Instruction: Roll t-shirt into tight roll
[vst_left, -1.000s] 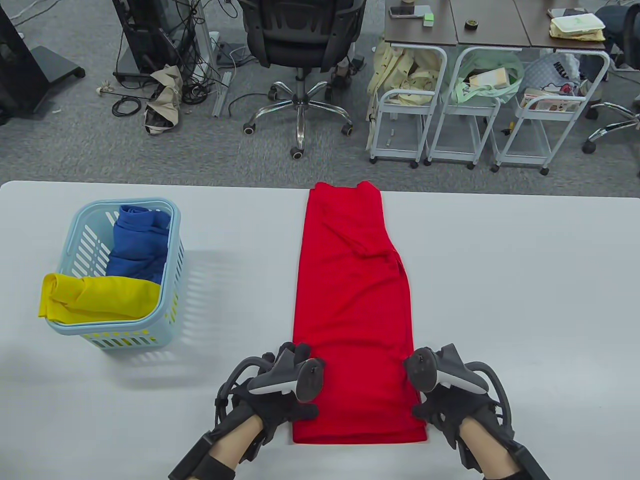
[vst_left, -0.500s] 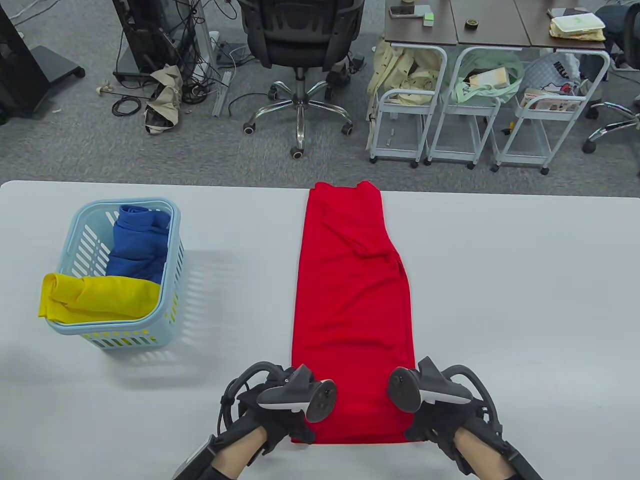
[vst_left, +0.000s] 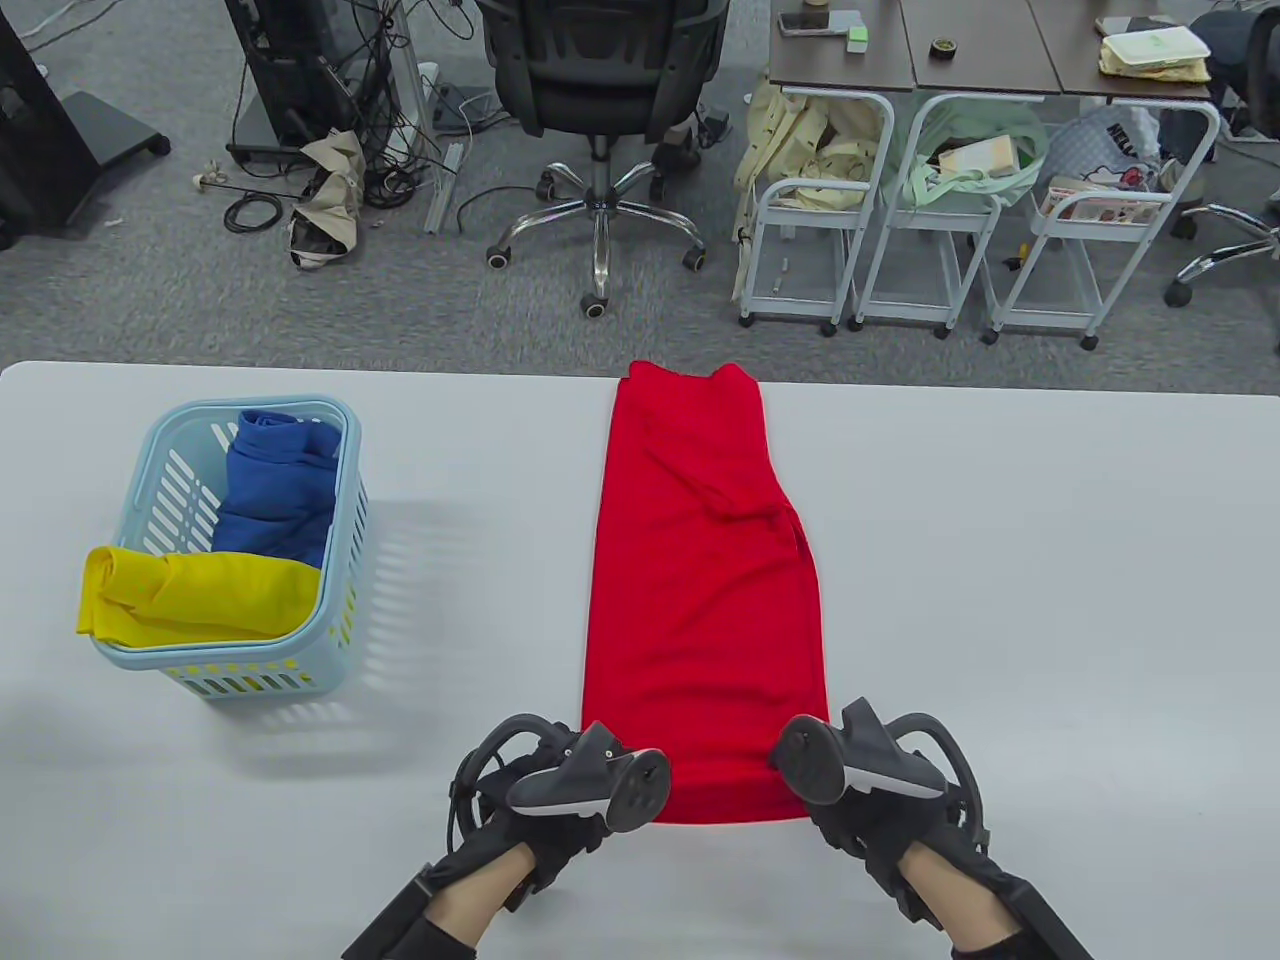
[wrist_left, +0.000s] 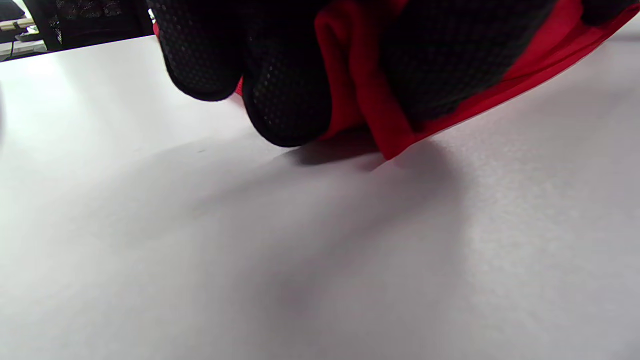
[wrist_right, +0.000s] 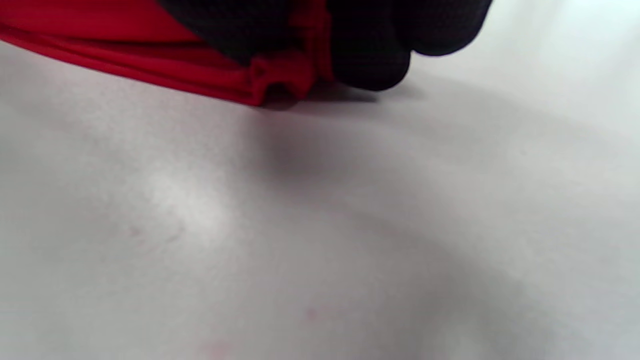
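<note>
At table's near edge, left hand (vst_left: 545, 830) and right hand (vst_left: 880, 815) pinched the long folded red t-shirt's (vst_left: 705, 590) near hem corners; rolling evenly, snugly seemed wise.

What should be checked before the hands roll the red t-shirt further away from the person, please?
1. Left hand grips the near left corner of the red t-shirt: ok, fabric is bunched between its fingers.
2. Right hand grips the near right corner: ok.
3. Both hands level across the hem: ok.
4. Shirt ahead lies in a straight strip: ok, small wrinkles mid-length.
5. Roll tightness: cannot tell.
6. Basket apart from the shirt: ok.
</note>
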